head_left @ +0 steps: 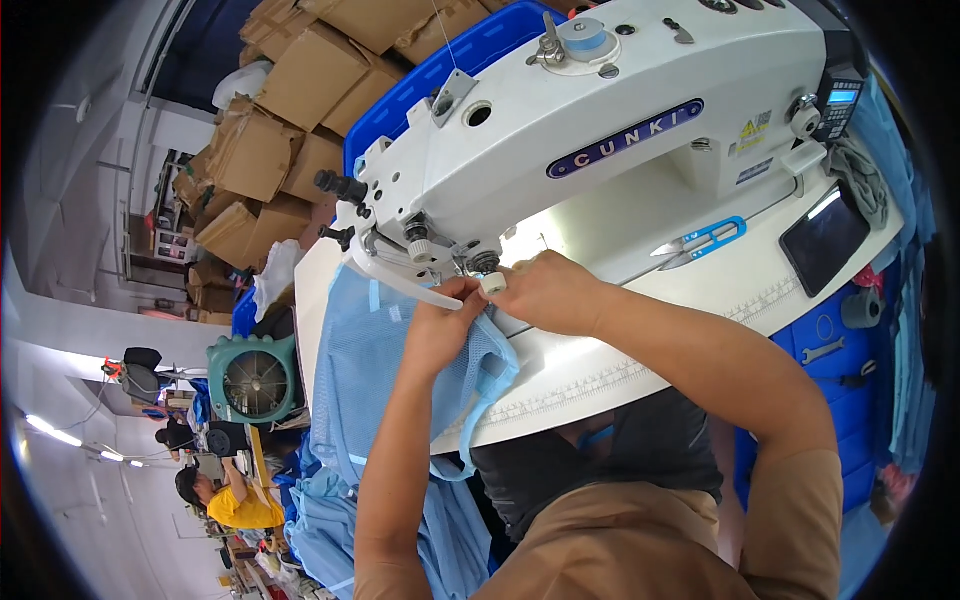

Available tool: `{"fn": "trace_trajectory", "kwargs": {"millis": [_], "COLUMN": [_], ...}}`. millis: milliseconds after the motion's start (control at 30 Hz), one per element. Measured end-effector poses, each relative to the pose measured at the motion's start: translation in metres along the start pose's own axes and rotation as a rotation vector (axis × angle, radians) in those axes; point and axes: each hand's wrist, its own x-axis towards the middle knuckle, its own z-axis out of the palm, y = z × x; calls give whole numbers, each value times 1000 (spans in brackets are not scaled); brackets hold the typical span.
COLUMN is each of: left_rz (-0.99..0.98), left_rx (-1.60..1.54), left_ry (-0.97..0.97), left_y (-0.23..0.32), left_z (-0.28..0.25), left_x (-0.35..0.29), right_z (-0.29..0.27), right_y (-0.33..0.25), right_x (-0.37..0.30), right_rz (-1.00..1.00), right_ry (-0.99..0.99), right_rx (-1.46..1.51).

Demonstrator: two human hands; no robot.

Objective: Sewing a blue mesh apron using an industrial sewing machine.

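Observation:
A white sewing machine (640,90) stretches across the upper part of the head view. Light blue mesh fabric (375,350) with a smooth blue border lies under its needle end and hangs over the table's front edge. My left hand (445,325) rests on this fabric with thumb and fingers pinched together on it, close beside the needle area. From the right, my right hand (550,290) meets it there, its fingers closed. A white knob of the machine partly covers those right fingertips, so what they grip cannot be made out.
Blue-handled thread snips (705,240) and a dark phone (826,240) lie on the white tabletop (580,375), right of my hands. Cardboard boxes (310,80) and a blue crate (440,85) stand behind the machine. A green fan (255,380) is at left; farther off sits a person in yellow (245,507).

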Motion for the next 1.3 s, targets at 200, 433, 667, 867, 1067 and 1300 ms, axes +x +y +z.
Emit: {"fn": "trace_trajectory", "kwargs": {"millis": [200, 433, 667, 867, 1067, 1300], "left_rz": [37, 36, 151, 190, 277, 301], "left_rx": [37, 47, 173, 417, 523, 473], "left_ry": [48, 120, 147, 189, 252, 210], "left_y": [5, 12, 12, 26, 31, 22], "left_z": [7, 12, 15, 17, 21, 19], "left_x": [-1, -7, -7, -16, -19, -13], "right_z": [6, -8, -6, -8, -15, -12], "right_y": [2, 4, -1, 4, 12, 7], "right_x": [-2, -6, -3, -5, -5, 3], "right_rz": [199, 285, 279, 348, 277, 155], "right_ry": [21, -42, -15, -7, -22, -136], "right_rx": [117, 182, 222, 296, 343, 75]}}
